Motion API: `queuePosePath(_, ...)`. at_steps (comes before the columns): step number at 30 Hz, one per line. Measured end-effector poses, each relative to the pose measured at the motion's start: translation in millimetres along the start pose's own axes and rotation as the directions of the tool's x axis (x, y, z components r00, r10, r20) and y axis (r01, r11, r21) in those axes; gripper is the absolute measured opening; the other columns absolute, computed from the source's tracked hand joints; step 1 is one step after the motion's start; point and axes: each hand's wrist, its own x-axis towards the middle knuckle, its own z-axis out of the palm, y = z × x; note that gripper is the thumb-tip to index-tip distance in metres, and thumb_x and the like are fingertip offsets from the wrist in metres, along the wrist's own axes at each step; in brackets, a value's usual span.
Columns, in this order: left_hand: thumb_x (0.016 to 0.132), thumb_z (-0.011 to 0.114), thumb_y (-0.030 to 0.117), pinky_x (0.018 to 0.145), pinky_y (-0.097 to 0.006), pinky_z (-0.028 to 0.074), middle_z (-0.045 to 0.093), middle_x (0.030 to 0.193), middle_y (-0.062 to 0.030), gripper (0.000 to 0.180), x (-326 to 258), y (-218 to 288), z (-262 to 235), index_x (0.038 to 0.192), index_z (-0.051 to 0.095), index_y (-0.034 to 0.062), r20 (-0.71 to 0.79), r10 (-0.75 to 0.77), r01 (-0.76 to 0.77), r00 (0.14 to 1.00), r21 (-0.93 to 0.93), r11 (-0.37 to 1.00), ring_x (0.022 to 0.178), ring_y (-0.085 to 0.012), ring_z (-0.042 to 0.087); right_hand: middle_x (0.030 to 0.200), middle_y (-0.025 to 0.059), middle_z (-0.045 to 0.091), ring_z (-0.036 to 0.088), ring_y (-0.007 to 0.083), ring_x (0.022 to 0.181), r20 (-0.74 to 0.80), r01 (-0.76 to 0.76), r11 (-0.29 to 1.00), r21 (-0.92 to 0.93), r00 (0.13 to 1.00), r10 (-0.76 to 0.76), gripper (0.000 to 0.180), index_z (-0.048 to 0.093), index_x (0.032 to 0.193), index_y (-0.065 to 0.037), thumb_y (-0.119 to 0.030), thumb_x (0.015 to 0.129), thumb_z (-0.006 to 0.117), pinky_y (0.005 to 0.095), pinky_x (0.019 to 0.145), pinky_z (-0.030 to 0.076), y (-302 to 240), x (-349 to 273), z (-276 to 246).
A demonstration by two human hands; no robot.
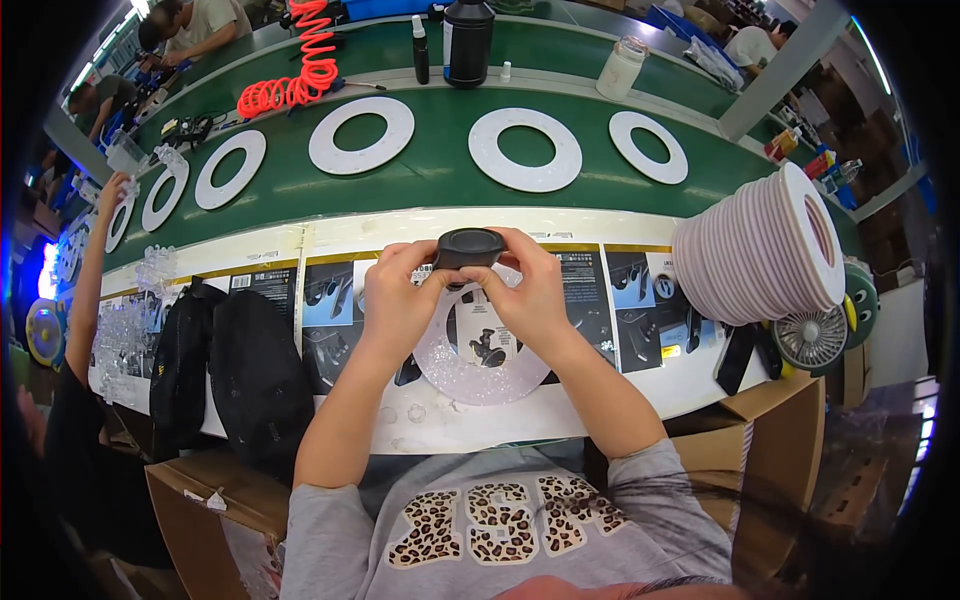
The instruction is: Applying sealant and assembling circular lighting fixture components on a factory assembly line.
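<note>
Both of my hands pinch a small black rounded plastic piece [470,246] between thumbs and fingers, above the white tabletop. My left hand [402,292] grips its left side, and my right hand [532,288] its right side. Below them a pale speckled ring [485,386] lies flat on the table, partly hidden by my hands. Printed sheets with product pictures [330,330] line the tabletop. At the right, a tall stack of pale rings [740,245] lies tipped on its side.
A green conveyor [430,190] carries several white rings [525,150]. Black pouches [258,375] and clear plastic parts [122,350] lie left; a small fan [810,340] stands right. Beyond are an orange coiled hose [290,92], black bottle [468,45] and jar [622,68]. A co-worker's arm [88,290] reaches in.
</note>
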Motion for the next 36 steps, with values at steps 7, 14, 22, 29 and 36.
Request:
queuePosePath(7,0.068,0.073,0.002,0.074,-0.034,0.051,0.066,0.085,-0.0138,0.026,0.9,-1.0,1.1,0.094,0.068,0.0,0.008,-0.006,0.006,1.0,0.001,1.0,0.083,-0.0251,0.064,0.099,0.0108,0.066,0.066,0.0201,0.091,-0.001,-0.007,1.0,-0.001,1.0,0.007,0.033,0.06,0.107,0.001,-0.007,0.077,0.072,0.0322,0.083,0.053,0.7,0.1,-0.8)
queuePosePath(14,0.068,0.074,0.003,0.075,-0.034,0.05,0.068,0.088,-0.0134,0.028,1.0,1.7,-3.2,0.095,0.068,0.0003,0.033,-0.012,0.012,0.999,0.022,1.0,0.085,-0.0249,0.064,0.099,0.0107,0.066,0.066,0.0201,0.092,-0.002,-0.012,1.0,0.011,1.0,0.012,0.034,0.06,0.107,0.001,-0.008,0.076,0.073,0.032,0.083,0.053,-1.3,-0.3,-2.0)
queuePosePath(22,0.068,0.078,0.011,0.076,-0.034,0.05,0.067,0.093,-0.0139,0.035,-0.6,21.7,-23.8,0.099,0.067,-0.0001,0.127,0.023,-0.025,0.992,0.009,1.0,0.088,-0.0264,0.065,0.098,0.0102,0.066,0.066,0.0195,0.09,0.012,0.014,1.0,-0.001,1.0,-0.014,0.037,0.061,0.106,0.0,-0.01,0.074,0.076,0.0318,0.083,0.053,-21.4,-1.8,-7.5)
queuePosePath(29,0.067,0.078,0.008,0.075,-0.034,0.05,0.067,0.091,-0.0131,0.032,-31.3,18.1,-28.4,0.095,0.067,-0.0008,0.106,-0.048,0.051,0.993,-0.02,0.999,0.087,-0.0269,0.064,0.098,0.0092,0.066,0.065,0.0184,0.09,0.071,-0.016,0.999,0.031,0.997,0.014,0.037,0.061,0.106,0.0,-0.011,0.074,0.076,0.0307,0.081,0.053,-23.9,-24.5,0.0)
queuePosePath(36,0.066,0.077,0.005,0.074,-0.034,0.049,0.069,0.087,-0.0116,0.029,-40.5,12.1,-23.5,0.093,0.068,0.0008,0.016,-0.012,0.012,1.0,0.039,0.999,0.088,-0.0256,0.062,0.097,0.0097,0.066,0.065,0.0195,0.088,0.079,0.022,1.0,0.009,0.997,-0.022,0.035,0.061,0.105,0.0,-0.009,0.074,0.075,0.03,0.08,0.053,-15.8,-29.6,7.2)
